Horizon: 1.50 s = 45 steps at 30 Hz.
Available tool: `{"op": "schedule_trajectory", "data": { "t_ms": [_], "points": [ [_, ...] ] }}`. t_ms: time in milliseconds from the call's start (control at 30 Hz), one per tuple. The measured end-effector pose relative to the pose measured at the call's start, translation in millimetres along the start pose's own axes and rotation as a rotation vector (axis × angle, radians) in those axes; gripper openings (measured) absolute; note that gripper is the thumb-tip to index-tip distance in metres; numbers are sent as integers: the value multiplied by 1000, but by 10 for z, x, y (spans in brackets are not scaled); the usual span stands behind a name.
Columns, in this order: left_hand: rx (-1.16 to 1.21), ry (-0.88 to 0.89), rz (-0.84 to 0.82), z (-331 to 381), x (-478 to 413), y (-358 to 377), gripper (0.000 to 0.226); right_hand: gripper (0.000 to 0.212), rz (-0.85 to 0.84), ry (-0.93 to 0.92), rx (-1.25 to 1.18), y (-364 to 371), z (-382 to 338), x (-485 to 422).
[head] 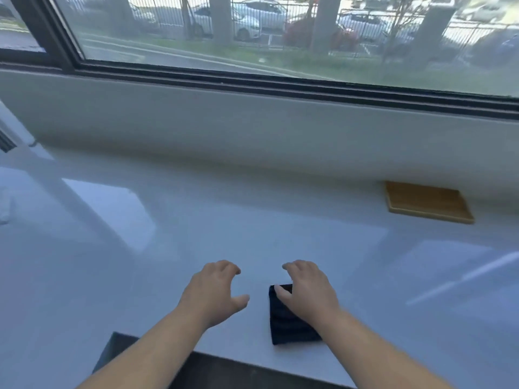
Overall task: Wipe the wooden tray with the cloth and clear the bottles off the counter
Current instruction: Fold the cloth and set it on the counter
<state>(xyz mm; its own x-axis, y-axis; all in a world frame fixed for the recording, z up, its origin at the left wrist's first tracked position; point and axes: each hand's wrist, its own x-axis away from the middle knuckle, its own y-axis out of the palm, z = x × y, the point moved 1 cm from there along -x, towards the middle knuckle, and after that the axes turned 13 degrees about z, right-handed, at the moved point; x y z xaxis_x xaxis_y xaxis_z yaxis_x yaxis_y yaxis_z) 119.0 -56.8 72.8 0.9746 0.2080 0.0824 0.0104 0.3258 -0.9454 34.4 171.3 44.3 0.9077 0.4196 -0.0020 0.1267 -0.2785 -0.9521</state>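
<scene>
A folded dark cloth (289,325) lies on the white counter (168,234) near its front edge. My right hand (307,290) hovers over the cloth's far end, fingers spread and curled, thumb touching the cloth's top corner. My left hand (216,293) is a little to the left of the cloth, fingers apart, holding nothing. The wooden tray (428,202) lies flat at the back right, against the wall under the window. It has nothing on it. No bottles are in view.
A low white wall (252,130) and a big window with a dark frame (280,82) run along the back of the counter. A dark edge (224,372) shows below the counter's front.
</scene>
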Motion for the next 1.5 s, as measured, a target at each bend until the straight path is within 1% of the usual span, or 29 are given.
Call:
{"op": "schedule_trajectory", "data": {
  "t_ms": [133,267,367,500,600,667,833,1067,1233,1500],
  "points": [
    [-31,123,-70,527,-34,427,74,62,-54,-49,-15,9,573,254],
    [-72,194,-133,779,-10,771,72,67,-121,-89,-35,115,887,439],
    [-110,240,-177,845,18,979,77,72,-182,-120,-39,257,1034,547],
    [-157,298,-236,844,23,1168,88,78,-198,-178,-26,417,1116,605],
    [-157,347,-220,796,-64,1225,87,84,-183,-195,4,486,1132,618],
    [-152,383,-218,748,-170,1240,84,83,-172,-185,32,516,1126,580],
    [-121,430,-221,689,-546,1234,80,82,-158,-107,86,492,1095,318],
    [-103,478,-255,736,-1243,1193,81,88,-160,-3,159,425,1126,-177],
    [-122,486,-263,855,-1789,1173,83,89,-139,36,178,381,1300,-655],
    [-154,402,-265,1122,-2419,1145,87,91,-149,14,171,268,1624,-1358]
  ]
}}
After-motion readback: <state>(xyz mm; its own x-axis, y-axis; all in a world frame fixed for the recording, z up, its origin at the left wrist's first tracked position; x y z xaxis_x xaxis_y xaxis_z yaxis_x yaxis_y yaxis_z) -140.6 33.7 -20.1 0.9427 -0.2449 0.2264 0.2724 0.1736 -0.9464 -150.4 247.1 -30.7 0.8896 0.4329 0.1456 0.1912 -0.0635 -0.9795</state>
